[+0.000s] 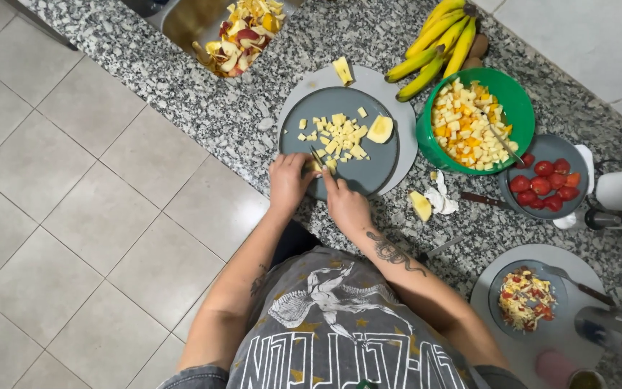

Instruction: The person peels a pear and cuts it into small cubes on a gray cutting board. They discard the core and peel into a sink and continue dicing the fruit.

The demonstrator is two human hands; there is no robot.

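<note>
Both my hands work at the near rim of a dark grey plate (379, 169) on a speckled granite counter (203, 108). My left hand (288, 184) pinches a small yellow fruit piece (312, 167) against the plate. My right hand (345, 207) grips a small knife (317, 157), its blade resting on that piece between the two hands. Several diced yellow cubes (341, 135) and a larger peeled chunk (380, 129) lie on the plate. The plate rests on a paler grey round board (404, 148), where one more slice (342, 70) sits.
A green bowl (516, 90) of diced fruit, with a utensil in it, stands right of the plate, bananas (437, 43) behind it. A grey bowl of red fruit (545, 184), another knife (480, 199), a fruit wedge (420, 206), peels in the sink (242, 32) and a scrap plate (527, 299) surround it.
</note>
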